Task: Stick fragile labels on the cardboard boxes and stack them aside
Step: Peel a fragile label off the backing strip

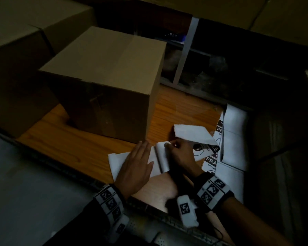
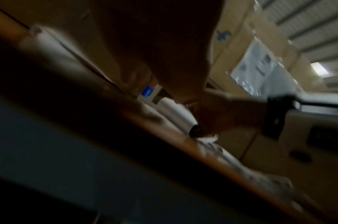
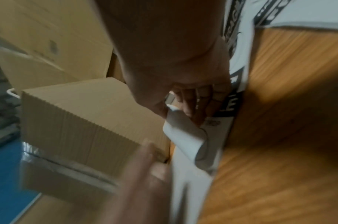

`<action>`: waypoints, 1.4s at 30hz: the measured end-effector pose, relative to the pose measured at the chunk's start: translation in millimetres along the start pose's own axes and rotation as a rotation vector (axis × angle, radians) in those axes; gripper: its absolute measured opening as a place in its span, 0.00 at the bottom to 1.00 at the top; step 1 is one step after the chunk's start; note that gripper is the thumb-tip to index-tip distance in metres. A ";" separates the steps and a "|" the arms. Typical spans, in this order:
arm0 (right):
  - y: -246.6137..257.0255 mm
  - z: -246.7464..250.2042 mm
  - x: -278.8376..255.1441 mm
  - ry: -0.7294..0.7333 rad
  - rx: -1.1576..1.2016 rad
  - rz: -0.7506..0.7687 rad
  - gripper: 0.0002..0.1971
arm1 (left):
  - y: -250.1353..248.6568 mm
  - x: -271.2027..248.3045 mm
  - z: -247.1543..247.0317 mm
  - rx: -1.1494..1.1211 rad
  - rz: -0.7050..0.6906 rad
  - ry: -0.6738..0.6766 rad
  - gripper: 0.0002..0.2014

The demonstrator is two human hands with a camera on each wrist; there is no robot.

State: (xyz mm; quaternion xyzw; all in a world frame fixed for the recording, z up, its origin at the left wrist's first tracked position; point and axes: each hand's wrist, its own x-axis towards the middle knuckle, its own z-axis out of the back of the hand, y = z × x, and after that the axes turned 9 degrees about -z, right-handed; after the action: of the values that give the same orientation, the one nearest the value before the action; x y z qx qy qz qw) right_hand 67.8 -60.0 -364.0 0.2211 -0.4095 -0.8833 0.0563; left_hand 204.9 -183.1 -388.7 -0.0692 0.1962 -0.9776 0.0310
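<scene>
A closed brown cardboard box [image 1: 103, 80] stands on the wooden table [image 1: 69, 142], with no label visible on the faces I see. In front of it a white label strip [image 1: 117, 162] lies flat under my left hand [image 1: 140, 157], which presses it down with straight fingers. My right hand [image 1: 169, 145] pinches the curled edge of a label [image 1: 163, 157] that is lifting off the strip. In the right wrist view the fingers [image 3: 193, 103] grip that curl [image 3: 183, 134] beside the box [image 3: 83, 115]. The left wrist view is blurred; the curled label [image 2: 175, 112] shows there.
Fanfold sheets printed FRAGILE [image 1: 212, 160] trail off to a white stack [image 1: 235, 139] at the table's right edge. Bigger cardboard boxes [image 1: 16, 50] crowd the left. A dark shelf unit [image 1: 185, 50] stands behind. A grey surface [image 1: 25, 183] lies at lower left.
</scene>
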 end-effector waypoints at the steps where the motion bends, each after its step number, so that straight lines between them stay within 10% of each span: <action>1: -0.8 0.6 0.7 0.000 0.005 0.001 0.08 | 3.5 -0.5 -6.1 0.029 -0.002 0.074 0.36; 7: -2.8 19.9 7.1 0.035 0.157 -0.091 0.04 | 14.0 -4.0 -28.6 0.150 -0.034 0.126 0.37; 13: -10.1 9.1 1.4 0.053 0.036 0.019 0.21 | -9.6 14.4 -8.6 0.244 0.090 0.303 0.37; 23: -23.4 -3.0 4.5 -0.059 -0.124 0.131 0.23 | -2.5 1.7 -40.2 0.136 0.057 0.067 0.31; 42: -42.1 5.1 11.5 -0.135 -0.244 0.312 0.20 | -0.1 1.1 -42.8 0.164 0.052 0.065 0.32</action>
State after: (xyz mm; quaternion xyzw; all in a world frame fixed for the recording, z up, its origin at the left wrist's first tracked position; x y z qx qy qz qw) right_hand 58.7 -31.9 -396.6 0.0867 -0.3315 -0.9198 0.1910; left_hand 197.6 -166.8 -427.6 -0.0296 0.1179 -0.9910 0.0556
